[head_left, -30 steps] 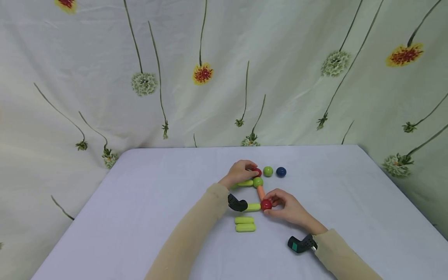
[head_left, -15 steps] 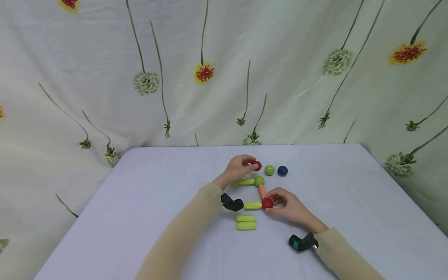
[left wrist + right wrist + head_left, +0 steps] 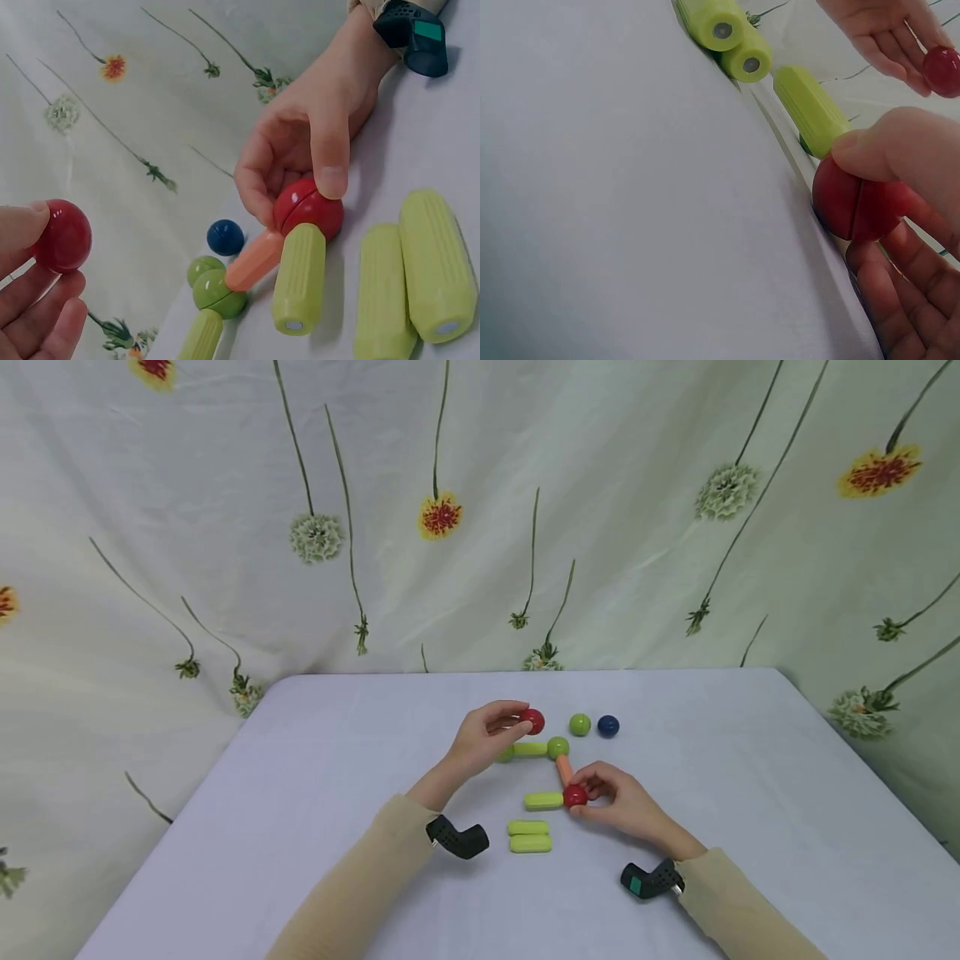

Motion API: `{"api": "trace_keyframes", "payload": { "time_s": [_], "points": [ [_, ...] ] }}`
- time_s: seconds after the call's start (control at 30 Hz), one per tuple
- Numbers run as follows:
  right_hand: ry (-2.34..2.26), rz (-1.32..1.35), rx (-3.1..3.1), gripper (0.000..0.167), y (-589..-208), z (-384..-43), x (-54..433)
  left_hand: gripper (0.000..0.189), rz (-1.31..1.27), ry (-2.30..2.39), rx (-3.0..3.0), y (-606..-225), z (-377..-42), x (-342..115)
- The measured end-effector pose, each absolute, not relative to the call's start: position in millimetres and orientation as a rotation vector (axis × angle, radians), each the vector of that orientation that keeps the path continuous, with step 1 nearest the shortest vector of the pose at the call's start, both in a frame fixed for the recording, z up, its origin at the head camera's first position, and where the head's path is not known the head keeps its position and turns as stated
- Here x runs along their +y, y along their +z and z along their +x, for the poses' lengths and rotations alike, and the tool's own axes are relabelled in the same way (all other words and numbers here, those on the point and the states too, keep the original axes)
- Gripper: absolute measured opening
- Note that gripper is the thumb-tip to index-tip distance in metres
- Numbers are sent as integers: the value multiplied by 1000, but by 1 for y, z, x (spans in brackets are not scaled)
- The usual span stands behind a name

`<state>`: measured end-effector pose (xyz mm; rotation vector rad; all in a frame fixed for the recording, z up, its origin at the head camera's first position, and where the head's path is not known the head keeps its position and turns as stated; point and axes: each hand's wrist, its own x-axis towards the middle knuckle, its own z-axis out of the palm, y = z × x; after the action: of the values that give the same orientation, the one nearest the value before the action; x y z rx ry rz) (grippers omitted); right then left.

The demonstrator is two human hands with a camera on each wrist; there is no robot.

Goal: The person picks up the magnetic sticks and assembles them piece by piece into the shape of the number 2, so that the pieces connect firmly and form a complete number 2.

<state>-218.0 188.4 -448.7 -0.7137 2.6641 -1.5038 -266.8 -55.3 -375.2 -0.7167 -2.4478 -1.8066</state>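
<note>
Between thumb and fingers my left hand [image 3: 482, 739] holds a red ball [image 3: 66, 235], raised above the table near the far end of a chain of toy pieces. My right hand [image 3: 622, 802] pinches a second red ball [image 3: 859, 199], which has a seam line, on the table. A yellow-green ribbed rod [image 3: 300, 281] with a metal disc in its end touches that ball on the left. An orange rod [image 3: 255, 260] runs from it to a green ball [image 3: 558, 747]. From there another yellow-green rod [image 3: 530, 749] leads to a green ball [image 3: 506, 753], partly behind my left hand.
Two loose yellow-green rods [image 3: 529, 843] lie side by side nearer the front. A separate green ball [image 3: 580, 724] and a dark blue ball [image 3: 608, 726] sit farther back. A flower-print cloth [image 3: 630, 527] hangs behind the white-covered table [image 3: 300, 760].
My left hand has lifted the red ball from beside the far green ball and drawn it leftward and back. The right hand keeps its hold on the other red ball.
</note>
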Motion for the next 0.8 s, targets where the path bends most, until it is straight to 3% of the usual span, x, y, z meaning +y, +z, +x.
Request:
{"api": "trace_keyframes", "payload": {
  "time_s": [0.23, 0.8],
  "points": [
    [-1526, -732, 2663, 32, -449, -218, 189, 34, -673, -1858, -2396, -358, -226, -72],
    [-1496, -690, 2681, 32, -447, -216, 186, 35, -609, -1959, -2452, -430, -220, -88]
  ]
}}
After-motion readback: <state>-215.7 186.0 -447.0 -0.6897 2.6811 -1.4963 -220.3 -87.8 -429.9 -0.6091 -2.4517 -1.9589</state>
